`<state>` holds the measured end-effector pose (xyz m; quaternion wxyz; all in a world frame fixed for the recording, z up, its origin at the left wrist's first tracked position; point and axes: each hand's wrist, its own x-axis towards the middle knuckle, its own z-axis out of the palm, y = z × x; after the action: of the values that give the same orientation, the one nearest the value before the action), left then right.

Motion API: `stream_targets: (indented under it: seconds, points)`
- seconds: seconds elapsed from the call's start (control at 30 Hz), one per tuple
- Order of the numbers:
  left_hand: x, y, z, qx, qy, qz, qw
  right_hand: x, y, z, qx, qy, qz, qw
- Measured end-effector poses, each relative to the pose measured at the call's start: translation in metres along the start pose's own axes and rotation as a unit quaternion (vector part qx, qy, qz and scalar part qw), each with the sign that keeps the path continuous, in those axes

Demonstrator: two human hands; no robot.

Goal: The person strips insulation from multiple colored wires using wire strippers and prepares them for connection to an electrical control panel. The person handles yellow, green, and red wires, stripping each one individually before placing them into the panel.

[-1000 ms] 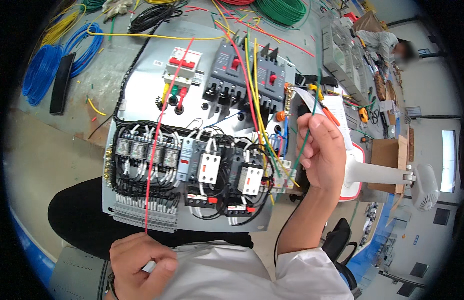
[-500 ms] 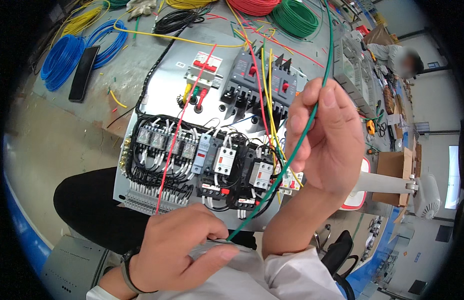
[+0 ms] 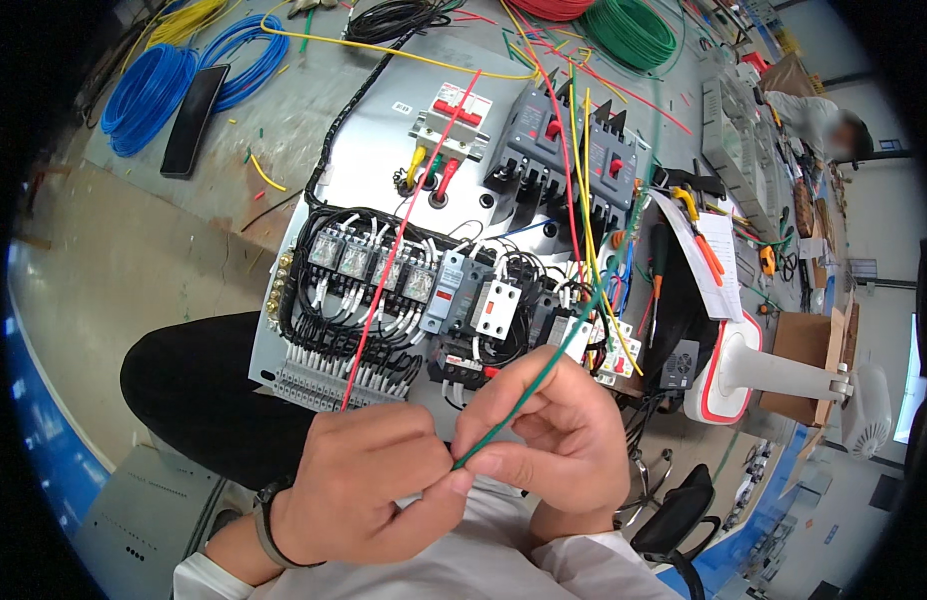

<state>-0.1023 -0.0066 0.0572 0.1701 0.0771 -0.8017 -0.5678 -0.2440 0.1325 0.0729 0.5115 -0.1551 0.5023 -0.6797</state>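
Observation:
Close together in front of my body, both hands pinch the same green wire (image 3: 529,392). My left hand (image 3: 369,485), with a dark band at the wrist, grips it by the fingertips near its lower end. Touching those fingertips is my right hand (image 3: 559,440), its thumb and index finger on the wire too. From there the wire slants up and right across the wired electrical panel (image 3: 384,130). Beyond my left hand, a straight red wire (image 3: 409,215) crosses over the panel; its lower end disappears behind that hand. Yellow wires (image 3: 589,190) hang over the panel's right side.
On the bench lie blue wire coils (image 3: 149,98), a black phone (image 3: 194,122), a green coil (image 3: 632,32) and wire scraps. Right of the panel are orange-handled pliers (image 3: 706,250), papers (image 3: 722,245) and a white-and-red stool (image 3: 719,375). Another person (image 3: 809,115) is at the far right.
My right hand has come down and left along the green wire, from high over the panel's right side to beside my left hand. The view has shifted slightly.

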Motion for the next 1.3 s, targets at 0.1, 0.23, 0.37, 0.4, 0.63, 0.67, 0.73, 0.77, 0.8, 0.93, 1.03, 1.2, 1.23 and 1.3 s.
stream_targets:
  seconds: [0.1, 0.23, 0.37, 0.4, 0.63, 0.67, 0.73, 0.77, 0.8, 0.93, 1.03, 1.2, 1.23, 1.3]
  points:
    - [0.003, -0.001, -0.001, 0.024, 0.001, 0.022, 0.999, -0.002, 0.007, 0.002, 0.021, 0.005, -0.030, 0.999]
    - [0.001, -0.003, -0.004, 0.055, -0.026, 0.060, 0.996, -0.006, 0.009, 0.001, 0.042, -0.014, -0.020, 0.999]
    - [0.001, -0.002, -0.004, 0.029, -0.037, 0.065, 0.997, -0.009, 0.017, 0.000, 0.068, -0.024, -0.045, 0.996]
    - [0.000, -0.001, -0.004, 0.032, -0.042, 0.066, 0.996, -0.009, 0.019, 0.000, 0.082, -0.027, -0.055, 0.995]
    - [-0.007, 0.001, 0.014, 0.041, -0.013, 0.067, 0.997, -0.021, 0.018, -0.010, 0.064, -0.029, -0.044, 0.997]
    - [-0.007, 0.002, 0.013, 0.030, -0.032, 0.063, 0.997, -0.022, 0.016, -0.012, 0.069, -0.040, -0.044, 0.996]
    - [-0.005, 0.009, 0.010, 0.005, -0.070, 0.056, 0.996, -0.025, 0.012, -0.018, 0.093, 0.016, -0.078, 0.992]
    - [-0.004, 0.014, 0.010, 0.043, -0.097, 0.070, 0.992, -0.025, 0.009, -0.022, 0.086, 0.034, -0.095, 0.991]
    - [-0.007, 0.015, 0.011, 0.030, -0.098, 0.065, 0.993, -0.026, 0.004, -0.025, 0.078, 0.054, -0.097, 0.991]
    - [-0.024, 0.017, 0.013, -0.008, -0.116, 0.037, 0.992, -0.021, -0.008, -0.046, 0.032, 0.107, -0.130, 0.985]
    - [-0.030, 0.017, 0.012, -0.016, -0.135, 0.035, 0.990, -0.015, -0.010, -0.068, 0.006, 0.117, -0.163, 0.980]
    - [-0.043, 0.011, 0.008, -0.053, -0.162, 0.052, 0.984, -0.008, -0.021, -0.089, -0.015, 0.119, -0.171, 0.978]
    - [-0.046, 0.012, 0.007, -0.054, -0.158, 0.047, 0.985, -0.006, -0.024, -0.093, -0.017, 0.122, -0.175, 0.977]
    - [-0.052, 0.014, 0.006, -0.055, -0.153, 0.039, 0.986, -0.002, -0.029, -0.099, -0.027, 0.131, -0.178, 0.975]
